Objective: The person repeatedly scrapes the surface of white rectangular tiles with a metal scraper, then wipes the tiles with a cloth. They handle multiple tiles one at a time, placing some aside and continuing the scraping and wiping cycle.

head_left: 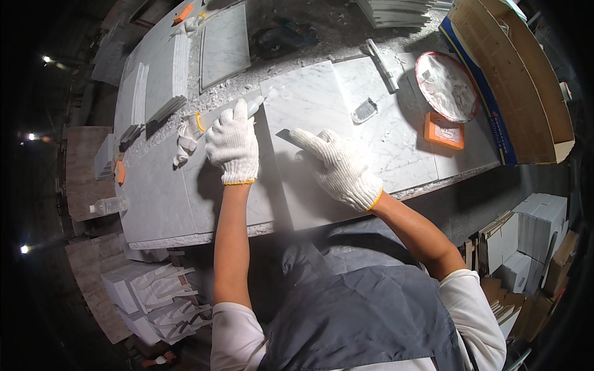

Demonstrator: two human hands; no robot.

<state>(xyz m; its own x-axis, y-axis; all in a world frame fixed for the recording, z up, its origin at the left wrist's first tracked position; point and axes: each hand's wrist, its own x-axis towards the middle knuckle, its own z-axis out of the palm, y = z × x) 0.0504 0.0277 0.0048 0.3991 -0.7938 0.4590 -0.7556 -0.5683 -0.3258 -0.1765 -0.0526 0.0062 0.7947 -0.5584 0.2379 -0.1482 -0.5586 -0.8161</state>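
Observation:
Both my hands wear white knit gloves with yellow cuffs. My left hand (pixel 232 143) is closed round a small pale, translucent object (pixel 254 105), perhaps a squeeze bottle; most of it is hidden by the fingers. My right hand (pixel 340 164) pinches a thin, flat grey scraper blade (pixel 285 134), its index finger laid along it and its tip pointing left. Beneath the right hand lies a grey-veined white marble tile (pixel 309 86), its left edge running between my hands. Left of my left hand is a crumpled glove (pixel 185 142) with a yellow cuff.
To the right stand a red-rimmed bowl of white paste (pixel 450 93), an orange block (pixel 443 131) and a long cardboard box (pixel 513 68). A white tube (pixel 382 65) and grey-topped piece (pixel 364 110) lie nearer. Tile stacks (pixel 167 80) stand at left; a plastic bottle (pixel 108 205) lies near the left edge.

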